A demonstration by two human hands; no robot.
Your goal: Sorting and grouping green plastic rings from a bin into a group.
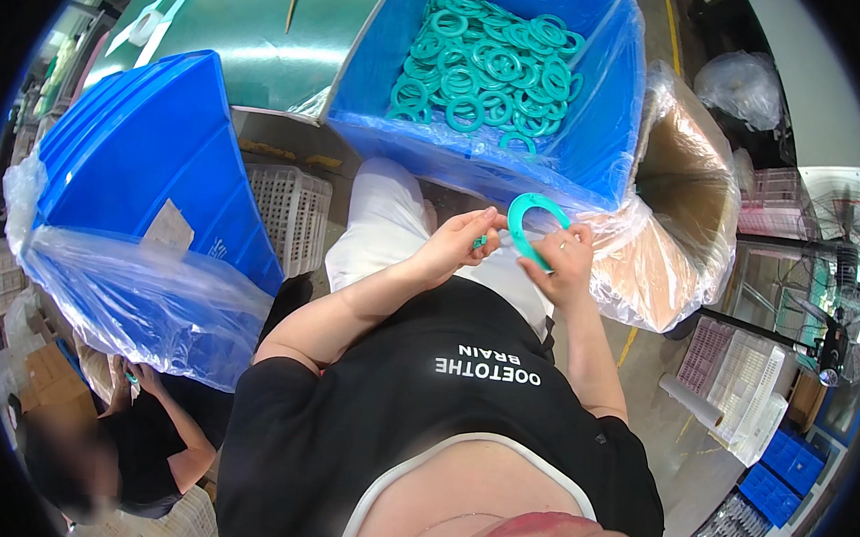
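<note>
A teal plastic ring (520, 225) is gripped at its lower right by my right hand (566, 266), its fingers closed on the rim. To its left is my left hand (451, 245), fingers curled together, with a small green piece (480, 242) showing between them. What kind of piece it is I cannot make out. The left fingertips are close to the ring's left side; whether they touch it I cannot tell. Just beyond my hands is a blue bin (592, 151) lined with clear plastic, and many similar teal rings (499, 63) are piled inside it.
A second, plastic-draped blue bin (145, 137) stands at the left. At the right is a carton with a clear liner (680, 223). A green table (266, 61) lies beyond. White crates (287, 217) sit between bin and table. Another person (138, 457) works at the lower left.
</note>
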